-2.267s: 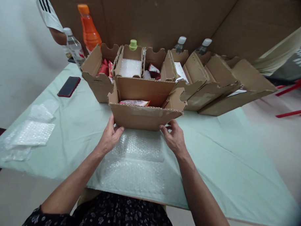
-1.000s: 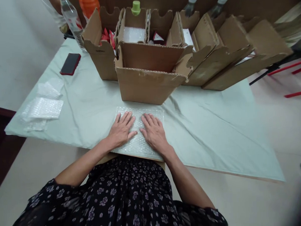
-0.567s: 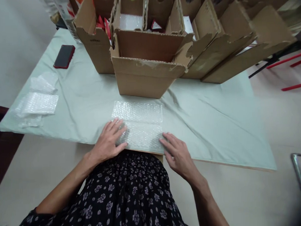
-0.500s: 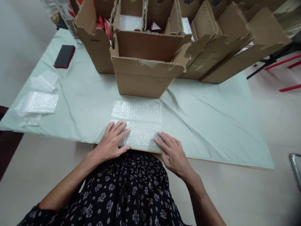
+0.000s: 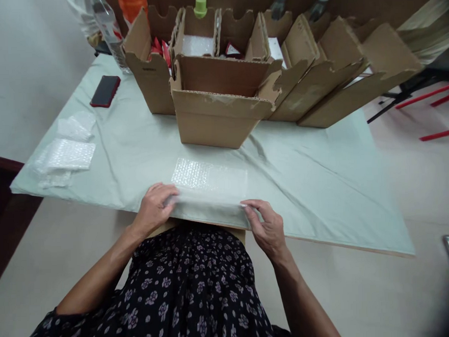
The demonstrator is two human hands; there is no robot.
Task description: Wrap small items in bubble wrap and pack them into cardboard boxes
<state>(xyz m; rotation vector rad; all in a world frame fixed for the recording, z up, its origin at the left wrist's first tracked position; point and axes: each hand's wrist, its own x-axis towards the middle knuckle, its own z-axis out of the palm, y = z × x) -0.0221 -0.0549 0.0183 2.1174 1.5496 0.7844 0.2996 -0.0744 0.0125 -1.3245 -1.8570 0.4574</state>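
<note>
A clear sheet of bubble wrap [image 5: 210, 178] lies on the pale green tablecloth near the front edge, its near part lifted and blurred between my hands. My left hand [image 5: 156, 203] pinches the wrap's left near corner between thumb and fingers. At the right near corner, my right hand [image 5: 262, 221] grips the wrap with thumb and fingertips. Just beyond the wrap stands an open cardboard box [image 5: 215, 119], and what is at its bottom is hidden.
More bubble wrap pieces [image 5: 71, 154] lie at the left, with a dark phone [image 5: 105, 91] behind them. Several cardboard boxes [image 5: 153, 90] line the back, some with red or white items. A plastic bottle [image 5: 111, 30] stands at the back left.
Both hands have gone from lying spread on the wrap to pinching its near corners. The near part of the wrap has come up off the table. The view has shifted slightly.
</note>
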